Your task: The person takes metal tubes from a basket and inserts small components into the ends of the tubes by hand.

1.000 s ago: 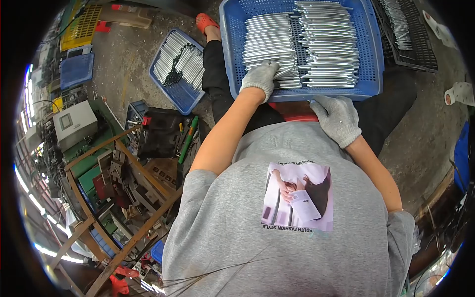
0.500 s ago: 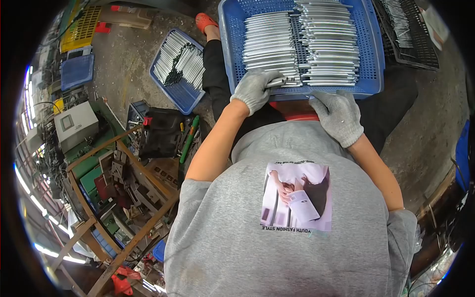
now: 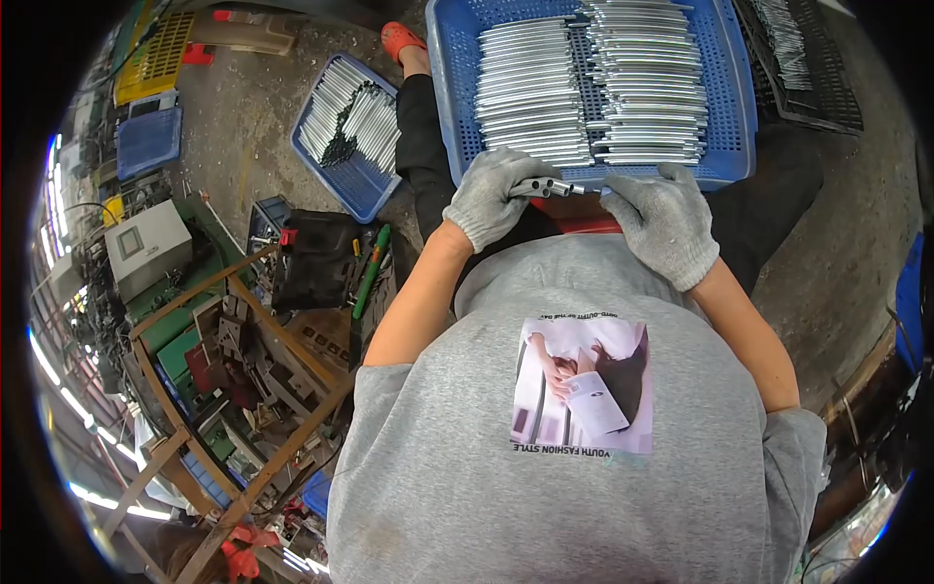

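Note:
Several metal tubes (image 3: 553, 187) are gripped in my gloved left hand (image 3: 491, 198), their open ends pointing right. My gloved right hand (image 3: 664, 220) is closed beside the tube ends, thumb and fingers pinched; a small blue spot shows at its fingertip, and what it holds is too small to make out. Just beyond both hands, the large blue basket (image 3: 737, 107) holds two stacks of tubes, a left stack (image 3: 533, 92) and a right stack (image 3: 649, 83).
A smaller blue basket (image 3: 365, 200) with more tubes stands on the floor at left. A black crate (image 3: 822, 88) is at upper right. Tools, a green marker-like object (image 3: 372, 273) and a wooden frame (image 3: 282, 336) lie left of my body.
My left hand has lifted several tubes off the left stack and drawn them back over the basket's near rim, close to my right hand. My right hand has moved only slightly.

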